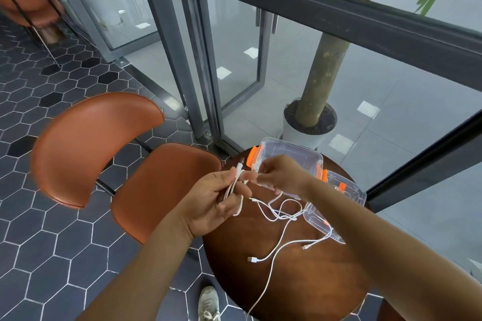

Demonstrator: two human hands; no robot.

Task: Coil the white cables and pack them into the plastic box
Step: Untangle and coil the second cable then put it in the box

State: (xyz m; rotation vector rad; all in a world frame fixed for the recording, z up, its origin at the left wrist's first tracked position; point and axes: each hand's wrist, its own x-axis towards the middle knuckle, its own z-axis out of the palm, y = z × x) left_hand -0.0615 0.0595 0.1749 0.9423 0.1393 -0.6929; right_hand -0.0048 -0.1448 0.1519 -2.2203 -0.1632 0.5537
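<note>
My left hand (221, 197) grips a folded bundle of white cable (234, 185) above the near-left edge of the round wooden table (287, 281). My right hand (280, 173) pinches the same cable just to the right of it. More loose white cables (280, 216) lie tangled on the tabletop, one with a USB plug (252, 259) near the middle. The clear plastic box (292, 154) with orange clips stands at the table's far edge, partly behind my right hand. Its clear lid (339, 206) lies to the right, under my right forearm.
A brown leather chair (104, 154) stands left of the table. A potted tree (310, 122) in a white pot sits behind the table by grey glass door frames. One cable hangs over the table's near edge, above my shoe (208, 302) on the hexagon-tiled floor.
</note>
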